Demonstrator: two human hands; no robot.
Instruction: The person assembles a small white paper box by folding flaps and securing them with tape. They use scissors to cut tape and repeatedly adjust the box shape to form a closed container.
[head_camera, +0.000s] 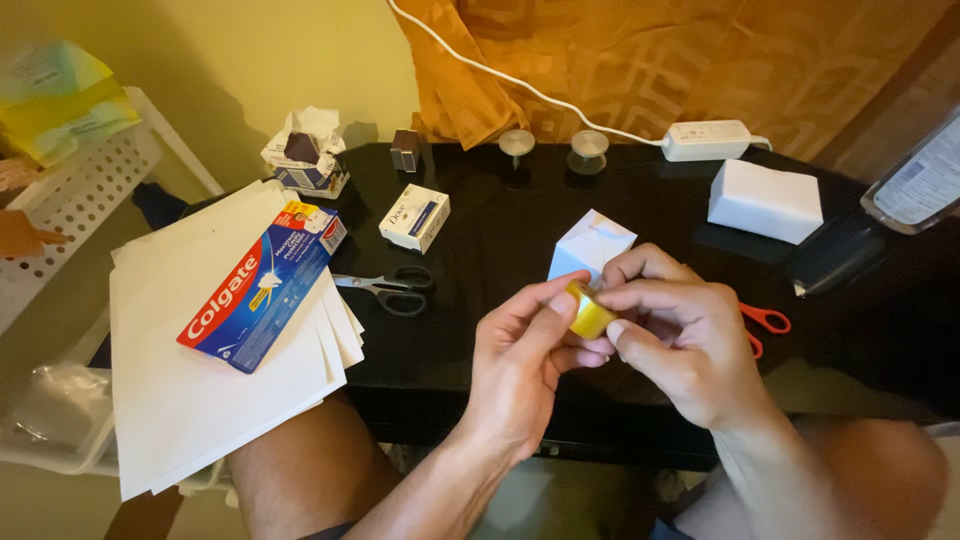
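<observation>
1. The black table (520, 230) edge lies under the grip; a dropped yellow tape roll (588, 312) could fall past it to the lap.
2. The white wrapped box (590, 246), just behind the grip, may get knocked.
3. Left hand (520, 365) and right hand (680, 335) both pinch the roll; pulling unevenly could make it slip.

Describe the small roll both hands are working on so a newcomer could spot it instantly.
Start at the black table; just above its near edge the left hand and right hand meet. Pinched between their fingertips is a small tape roll, the only glossy yellow thing there, in front of a white box.
</observation>
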